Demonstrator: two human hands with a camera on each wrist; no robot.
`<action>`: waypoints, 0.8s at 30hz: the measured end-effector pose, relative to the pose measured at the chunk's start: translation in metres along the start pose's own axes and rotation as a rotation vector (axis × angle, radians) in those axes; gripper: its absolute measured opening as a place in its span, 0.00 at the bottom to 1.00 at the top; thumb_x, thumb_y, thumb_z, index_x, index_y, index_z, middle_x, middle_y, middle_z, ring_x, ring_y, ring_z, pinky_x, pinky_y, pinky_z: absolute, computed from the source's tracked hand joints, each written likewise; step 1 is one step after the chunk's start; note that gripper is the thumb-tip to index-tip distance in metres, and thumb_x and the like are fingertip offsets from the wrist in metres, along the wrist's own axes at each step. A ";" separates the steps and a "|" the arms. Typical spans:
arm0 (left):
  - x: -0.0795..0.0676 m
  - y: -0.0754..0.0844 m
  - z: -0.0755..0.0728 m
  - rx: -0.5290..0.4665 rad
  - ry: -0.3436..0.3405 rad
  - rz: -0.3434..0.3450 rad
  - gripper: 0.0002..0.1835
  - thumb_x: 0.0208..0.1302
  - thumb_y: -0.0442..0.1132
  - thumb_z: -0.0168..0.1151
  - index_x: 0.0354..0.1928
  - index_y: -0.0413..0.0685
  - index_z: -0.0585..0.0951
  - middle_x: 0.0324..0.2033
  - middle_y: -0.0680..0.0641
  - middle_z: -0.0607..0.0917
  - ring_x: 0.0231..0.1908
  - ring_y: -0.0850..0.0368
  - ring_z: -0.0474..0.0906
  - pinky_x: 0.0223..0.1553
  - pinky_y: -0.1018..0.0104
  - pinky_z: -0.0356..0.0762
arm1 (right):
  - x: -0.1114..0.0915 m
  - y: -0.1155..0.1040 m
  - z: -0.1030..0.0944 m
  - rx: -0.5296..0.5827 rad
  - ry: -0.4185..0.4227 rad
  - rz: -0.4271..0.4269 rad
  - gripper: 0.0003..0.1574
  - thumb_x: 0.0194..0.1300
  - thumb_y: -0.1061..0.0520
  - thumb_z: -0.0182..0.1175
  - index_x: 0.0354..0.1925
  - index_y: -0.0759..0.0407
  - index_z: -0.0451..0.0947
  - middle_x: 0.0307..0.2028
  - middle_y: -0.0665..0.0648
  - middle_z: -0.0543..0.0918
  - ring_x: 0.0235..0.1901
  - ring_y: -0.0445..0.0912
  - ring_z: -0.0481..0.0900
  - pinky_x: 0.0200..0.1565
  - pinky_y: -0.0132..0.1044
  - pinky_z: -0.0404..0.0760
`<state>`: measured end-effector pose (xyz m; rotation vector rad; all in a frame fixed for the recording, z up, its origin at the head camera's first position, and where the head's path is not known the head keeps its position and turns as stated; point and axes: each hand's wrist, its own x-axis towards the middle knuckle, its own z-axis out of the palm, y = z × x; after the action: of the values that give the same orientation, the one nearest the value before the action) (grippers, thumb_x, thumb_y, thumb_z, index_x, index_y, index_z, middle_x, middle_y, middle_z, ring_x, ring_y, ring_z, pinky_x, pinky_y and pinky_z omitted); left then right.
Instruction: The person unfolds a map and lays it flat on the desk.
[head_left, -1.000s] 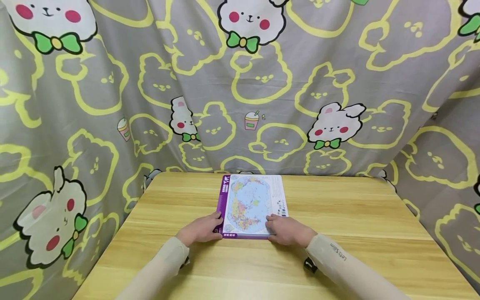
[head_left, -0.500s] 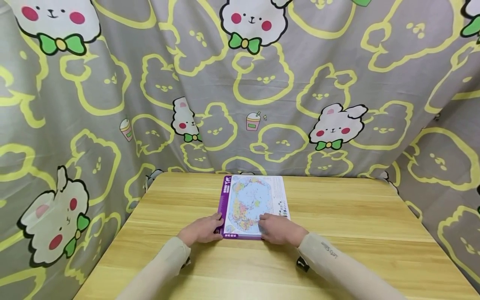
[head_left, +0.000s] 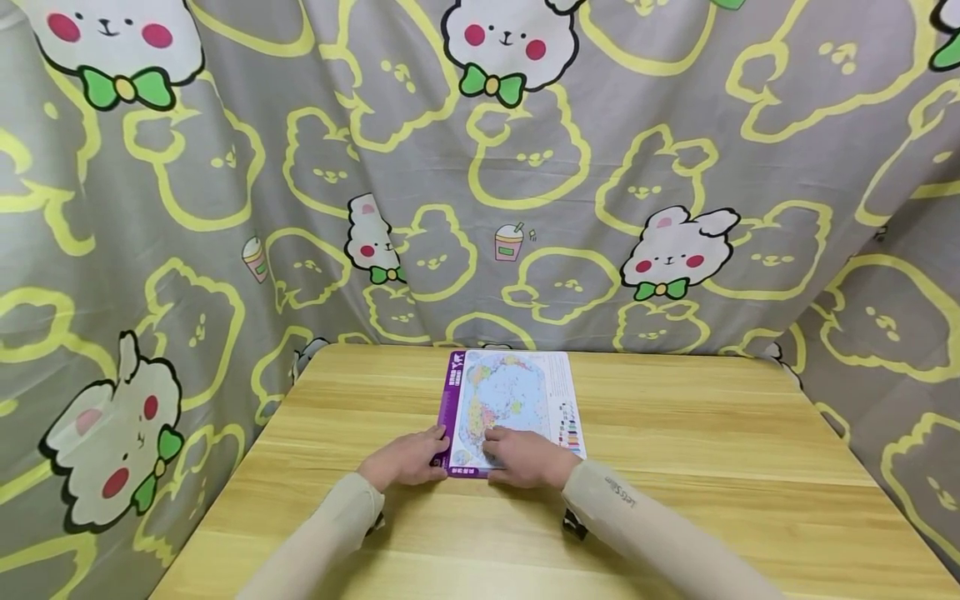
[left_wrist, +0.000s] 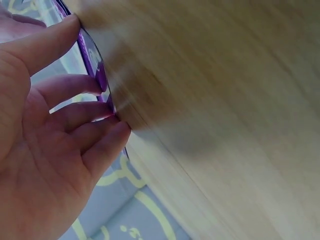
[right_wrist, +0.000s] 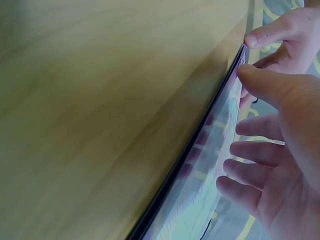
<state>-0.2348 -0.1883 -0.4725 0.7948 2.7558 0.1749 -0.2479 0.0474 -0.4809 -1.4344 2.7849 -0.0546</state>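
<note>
A flat, glossy world map board (head_left: 517,392) with purple borders lies on the table. My left hand (head_left: 408,459) holds its near left corner, with fingers bent at the left edge and thumb at the near edge. In the left wrist view, the fingertips (left_wrist: 122,131) meet the board's purple edge (left_wrist: 95,60). My right hand (head_left: 528,458) is over the near part of the map, its thumb at the near edge. The right wrist view shows its loosely bent fingers (right_wrist: 250,172) apart from the shiny surface, which mirrors them. Part of the map is hidden beneath this hand.
The wooden table (head_left: 690,433) extends to both sides of the board and toward me. A grey curtain (head_left: 420,167) with yellow outlines and white rabbits hangs behind the table and along its sides.
My right hand has slid left along the board's near edge, toward my left hand, uncovering the coloured marks at the lower right. The left hand and the board have stayed in place.
</note>
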 end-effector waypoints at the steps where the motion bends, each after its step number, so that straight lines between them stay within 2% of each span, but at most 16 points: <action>1: 0.000 0.000 0.000 0.000 0.001 0.000 0.33 0.63 0.48 0.61 0.64 0.34 0.68 0.67 0.32 0.61 0.66 0.40 0.59 0.65 0.52 0.58 | 0.002 -0.001 0.000 0.004 -0.007 -0.001 0.32 0.63 0.40 0.59 0.55 0.60 0.75 0.58 0.59 0.74 0.57 0.50 0.73 0.58 0.40 0.72; 5: 0.000 -0.001 0.000 0.000 0.004 0.000 0.33 0.63 0.48 0.62 0.64 0.34 0.68 0.66 0.32 0.61 0.65 0.40 0.60 0.65 0.52 0.59 | 0.009 -0.004 0.002 0.007 -0.031 0.006 0.39 0.62 0.38 0.59 0.61 0.61 0.71 0.63 0.61 0.70 0.62 0.52 0.68 0.61 0.40 0.67; 24: 0.000 0.000 -0.001 0.009 0.003 -0.006 0.32 0.63 0.48 0.62 0.64 0.36 0.69 0.66 0.33 0.62 0.65 0.41 0.60 0.64 0.51 0.59 | 0.026 -0.011 0.003 -0.034 -0.060 0.051 0.39 0.58 0.31 0.58 0.54 0.59 0.75 0.60 0.61 0.72 0.57 0.51 0.73 0.56 0.39 0.73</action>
<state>-0.2347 -0.1880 -0.4716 0.7897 2.7637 0.1628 -0.2537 0.0196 -0.4836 -1.3473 2.7860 0.0356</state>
